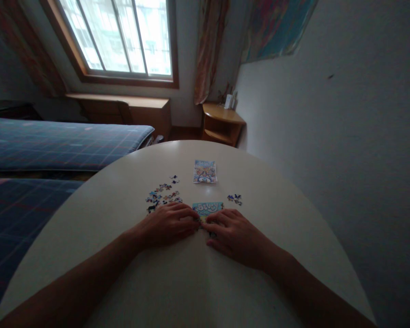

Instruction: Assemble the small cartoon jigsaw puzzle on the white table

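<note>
Both hands, left (172,222) and right (234,234), fingers bent close together over lower part of partly assembled puzzle (207,209), mid-tabletop (198,282), grip on any piece not discernible; loose pieces (162,196) beside left hand, printed picture sheet (205,171) beyond.

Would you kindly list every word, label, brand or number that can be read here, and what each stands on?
"BLUEY", as best it reads, slightly blurred: on the part-built puzzle.
Heading on the picture card: too small and blurred to read.
No other text is legible.
</note>
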Available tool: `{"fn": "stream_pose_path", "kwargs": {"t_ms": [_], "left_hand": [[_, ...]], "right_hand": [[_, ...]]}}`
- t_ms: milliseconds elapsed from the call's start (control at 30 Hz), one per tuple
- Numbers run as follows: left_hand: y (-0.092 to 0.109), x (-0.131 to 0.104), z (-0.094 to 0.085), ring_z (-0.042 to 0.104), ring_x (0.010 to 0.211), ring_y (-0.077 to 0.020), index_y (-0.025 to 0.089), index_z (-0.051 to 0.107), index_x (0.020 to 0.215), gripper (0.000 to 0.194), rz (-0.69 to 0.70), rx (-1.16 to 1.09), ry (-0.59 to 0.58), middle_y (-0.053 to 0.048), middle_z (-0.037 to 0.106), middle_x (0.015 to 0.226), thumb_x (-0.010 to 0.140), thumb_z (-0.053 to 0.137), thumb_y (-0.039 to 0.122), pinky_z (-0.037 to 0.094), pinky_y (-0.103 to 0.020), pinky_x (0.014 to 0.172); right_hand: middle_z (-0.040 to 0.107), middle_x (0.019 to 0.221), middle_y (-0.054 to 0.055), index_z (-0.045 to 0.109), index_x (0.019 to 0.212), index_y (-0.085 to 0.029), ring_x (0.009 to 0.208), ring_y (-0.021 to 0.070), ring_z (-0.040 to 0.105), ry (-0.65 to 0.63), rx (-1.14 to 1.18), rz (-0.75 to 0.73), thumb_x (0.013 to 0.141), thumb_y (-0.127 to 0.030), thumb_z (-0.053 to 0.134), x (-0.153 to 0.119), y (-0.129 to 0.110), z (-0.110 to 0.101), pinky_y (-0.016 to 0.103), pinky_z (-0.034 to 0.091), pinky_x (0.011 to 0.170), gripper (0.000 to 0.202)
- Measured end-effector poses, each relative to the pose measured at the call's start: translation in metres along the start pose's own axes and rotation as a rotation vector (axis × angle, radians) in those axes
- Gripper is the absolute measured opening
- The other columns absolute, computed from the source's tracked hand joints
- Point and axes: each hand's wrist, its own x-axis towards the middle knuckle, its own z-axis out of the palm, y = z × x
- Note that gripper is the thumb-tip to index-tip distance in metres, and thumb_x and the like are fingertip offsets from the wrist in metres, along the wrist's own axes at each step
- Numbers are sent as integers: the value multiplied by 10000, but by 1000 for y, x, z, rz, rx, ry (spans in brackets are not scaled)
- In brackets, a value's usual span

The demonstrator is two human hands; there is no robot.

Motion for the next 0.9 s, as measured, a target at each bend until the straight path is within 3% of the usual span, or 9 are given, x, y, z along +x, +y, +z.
{"fn": "stream_pose_path", "kwargs": {"t_ms": [300, 567, 633, 767, 900], "left_hand": [[0, 1, 4, 650, 1033, -186, 202, 667, 1099, 202, -33, 70, 31, -68, 698, 1144, 996, 498, 248, 531, -360, 926], [-8, -5, -4, 635, 1069, -189, 226, 670, 1111, 200, -81, 18, 1, -49, 690, 1178, 986, 517, 259, 503, -373, 970], [-16, -11, -11, 641, 1048, -189, 232, 685, 1076, 200, -203, 40, 24, -45, 705, 1135, 986, 511, 271, 509, -362, 949], [-40, -29, -28, 653, 1018, -249, 227, 698, 1044, 227, -661, 197, 66, -58, 717, 1118, 957, 523, 345, 537, -395, 876], [-62, -48, -36, 653, 1047, -267, 220, 698, 1046, 271, -860, 206, 47, -65, 709, 1144, 937, 503, 373, 508, -405, 937]], "right_hand": [[567, 1404, 114, 525, 1381, -190, 1302, 270, 499, -18, 3, 44, 932, -391, 592, 2, -1, 4, 476, 361, 1105, 497], [548, 1432, 110, 519, 1394, -185, 1332, 269, 478, -17, 1, 20, 954, -373, 556, -1, 2, 6, 484, 355, 1121, 481], [549, 1432, 106, 511, 1403, -198, 1327, 267, 483, -14, -1, 16, 953, -377, 556, -1, 4, 7, 489, 354, 1120, 487], [552, 1430, 109, 509, 1408, -221, 1322, 262, 493, -9, 7, 0, 965, -394, 530, -2, 7, 8, 499, 354, 1118, 476], [557, 1425, 113, 519, 1400, -212, 1316, 269, 498, -4, -4, -7, 966, -381, 527, -2, 8, 9, 488, 379, 1103, 466]]}}
